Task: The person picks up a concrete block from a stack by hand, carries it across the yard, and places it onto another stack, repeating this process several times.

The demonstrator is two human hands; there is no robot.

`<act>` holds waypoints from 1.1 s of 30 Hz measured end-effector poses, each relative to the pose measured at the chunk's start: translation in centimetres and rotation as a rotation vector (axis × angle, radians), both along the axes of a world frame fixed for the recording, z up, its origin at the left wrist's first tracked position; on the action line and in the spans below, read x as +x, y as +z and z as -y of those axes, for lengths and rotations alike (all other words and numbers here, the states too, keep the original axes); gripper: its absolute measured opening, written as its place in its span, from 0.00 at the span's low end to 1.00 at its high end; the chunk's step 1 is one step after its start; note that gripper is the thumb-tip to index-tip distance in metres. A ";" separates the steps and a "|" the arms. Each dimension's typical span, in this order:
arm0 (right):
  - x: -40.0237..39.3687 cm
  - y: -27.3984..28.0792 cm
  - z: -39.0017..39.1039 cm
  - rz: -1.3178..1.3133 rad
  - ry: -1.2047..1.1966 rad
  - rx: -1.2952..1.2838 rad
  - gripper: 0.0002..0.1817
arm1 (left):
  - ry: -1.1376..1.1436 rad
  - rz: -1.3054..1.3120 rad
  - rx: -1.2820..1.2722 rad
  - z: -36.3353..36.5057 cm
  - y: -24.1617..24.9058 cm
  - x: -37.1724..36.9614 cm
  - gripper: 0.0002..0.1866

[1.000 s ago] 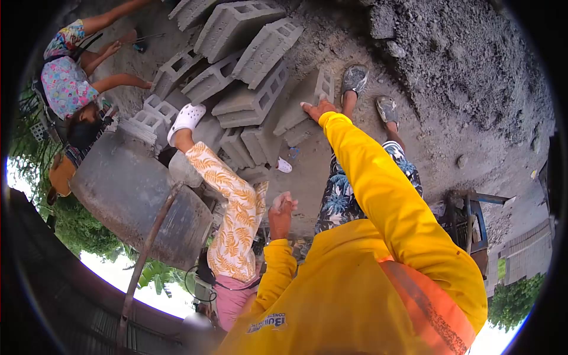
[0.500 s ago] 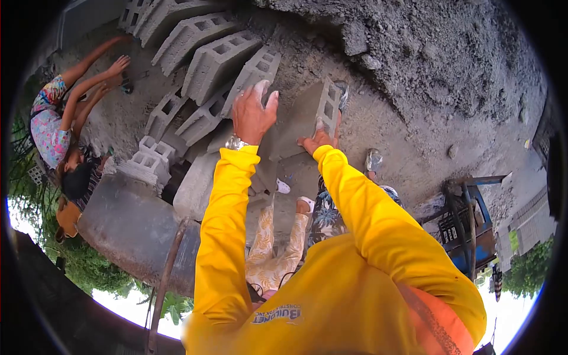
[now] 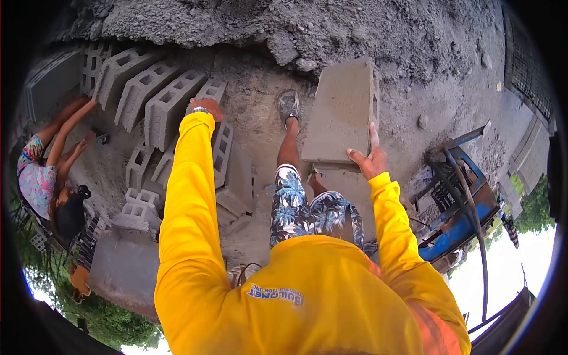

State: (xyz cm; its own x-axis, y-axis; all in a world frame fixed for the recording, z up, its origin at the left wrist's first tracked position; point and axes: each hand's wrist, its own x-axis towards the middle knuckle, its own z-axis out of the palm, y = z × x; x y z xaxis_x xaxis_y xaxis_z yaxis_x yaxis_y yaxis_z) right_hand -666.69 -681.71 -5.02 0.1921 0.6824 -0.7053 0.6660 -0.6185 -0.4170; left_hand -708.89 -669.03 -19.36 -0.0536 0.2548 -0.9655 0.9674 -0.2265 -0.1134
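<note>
A large hollow concrete block (image 3: 338,112) is tilted up at centre right, its broad grey face toward me. My right hand (image 3: 371,161) grips its near lower corner, with the thumb on the edge and a finger stretched along the side. My left hand (image 3: 206,109), with a watch at the wrist, is closed at the near end of another hollow block (image 3: 212,90) at the end of a leaning row; its fingertips are partly hidden. Just below that hand, one more hollow block (image 3: 222,154) leans against others.
Leaning hollow blocks (image 3: 171,106) stand at left, where another person (image 3: 44,183) reaches toward the row. Rough gravel (image 3: 378,29) rises ahead. My shoe (image 3: 289,105) is between the two blocks. A blue metal frame (image 3: 455,236) stands at right; a rusty metal sheet (image 3: 124,266) is lower left.
My right hand has moved right with its block, which now shows its broad face. My left hand, open before, has moved left and closed at a block. The view has shifted.
</note>
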 end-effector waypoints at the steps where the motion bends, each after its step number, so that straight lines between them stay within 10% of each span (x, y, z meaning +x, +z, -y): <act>1: 1.4 0.4 0.8 0.085 0.064 -0.003 0.52 | -0.001 -0.012 -0.006 0.3 -0.6 0.4 0.18; 15: 18.4 7.9 14.7 0.403 0.593 -0.749 0.53 | -0.465 0.155 0.125 6.6 8.9 3.8 0.29; 26: 25.9 15.1 31.0 0.087 0.072 -0.726 0.50 | -0.718 0.225 0.055 4.0 25.2 24.3 0.30; 33: 34.6 10.0 36.6 -0.064 -0.233 -0.625 0.45 | -0.651 0.133 -0.009 2.5 29.6 40.9 0.33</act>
